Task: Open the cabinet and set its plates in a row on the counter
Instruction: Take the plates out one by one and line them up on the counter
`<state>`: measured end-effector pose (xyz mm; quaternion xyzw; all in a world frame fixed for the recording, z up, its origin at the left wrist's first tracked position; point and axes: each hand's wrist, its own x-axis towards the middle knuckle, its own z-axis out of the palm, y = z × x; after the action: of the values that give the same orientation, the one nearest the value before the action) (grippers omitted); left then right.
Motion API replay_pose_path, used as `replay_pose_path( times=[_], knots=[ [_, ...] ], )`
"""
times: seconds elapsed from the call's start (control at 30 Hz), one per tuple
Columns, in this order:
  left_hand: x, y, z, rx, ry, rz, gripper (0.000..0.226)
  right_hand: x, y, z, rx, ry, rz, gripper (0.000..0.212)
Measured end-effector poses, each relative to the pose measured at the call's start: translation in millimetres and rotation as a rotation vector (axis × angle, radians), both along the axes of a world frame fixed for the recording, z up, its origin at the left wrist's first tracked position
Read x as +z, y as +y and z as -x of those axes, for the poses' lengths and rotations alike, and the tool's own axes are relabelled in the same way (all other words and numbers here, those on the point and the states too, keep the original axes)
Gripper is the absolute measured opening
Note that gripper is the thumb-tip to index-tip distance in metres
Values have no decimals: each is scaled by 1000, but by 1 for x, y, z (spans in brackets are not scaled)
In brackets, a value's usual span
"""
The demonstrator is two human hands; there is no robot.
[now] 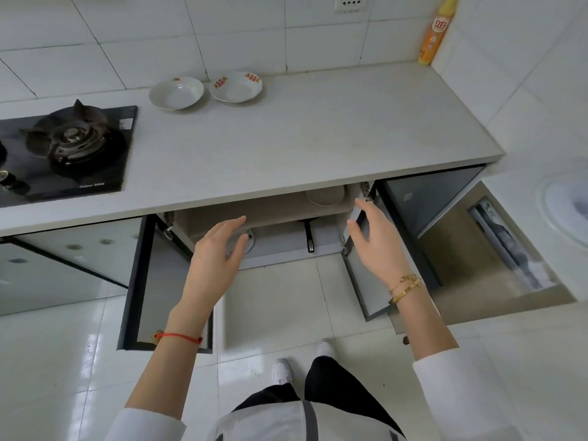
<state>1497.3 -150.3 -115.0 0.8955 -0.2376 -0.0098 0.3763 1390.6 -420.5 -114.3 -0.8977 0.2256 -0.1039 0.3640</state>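
Note:
Two white plates with red marks on their rims lie side by side at the back of the counter [318, 128], the left plate [176, 92] and the right plate [235, 86]. Below the counter the cabinet stands with both doors swung out, the left door [149, 281] and the right door [366, 281]. On its upper shelf [254, 211] a pale dish [324, 196] shows at the right, half hidden by the counter edge. My left hand [219, 249] is open in front of the shelf, holding nothing. My right hand [378, 237] is open beside the right door's top edge.
A black gas hob [70, 148] fills the counter's left end. A yellow bottle [436, 33] stands in the back right corner. A pan handle [308, 237] sticks out of the lower cabinet space. Another open cabinet [445, 218] lies further right. My feet [302, 361] are on the tiled floor.

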Motion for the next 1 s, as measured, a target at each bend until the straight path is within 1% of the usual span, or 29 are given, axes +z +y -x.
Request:
replay_pose_path(
  times=[0.17,0.33,0.53,0.63,0.73,0.83,1.0],
  knots=[
    [-2,-26,2,-10,3,-3,36,2,-24,7,0,-3,-10,50],
    [-7,-63,7,57,21,26,36,-1,-61,3,21,7,-5,50],
    [-35,-103,9,111,22,47,35,-34,-102,-16,64,18,14,50],
    [-57,-117,2,127,25,40,35,-61,-113,-31,70,19,5,50],
    [-92,-131,-16,133,26,24,36,-97,-123,-51,72,11,5,49],
    [-143,-146,-40,110,43,-5,37,-147,-133,-71,52,-8,-4,47],
    [-237,-174,-87,107,60,-3,36,-247,-151,-114,31,3,-44,48]
  ],
)
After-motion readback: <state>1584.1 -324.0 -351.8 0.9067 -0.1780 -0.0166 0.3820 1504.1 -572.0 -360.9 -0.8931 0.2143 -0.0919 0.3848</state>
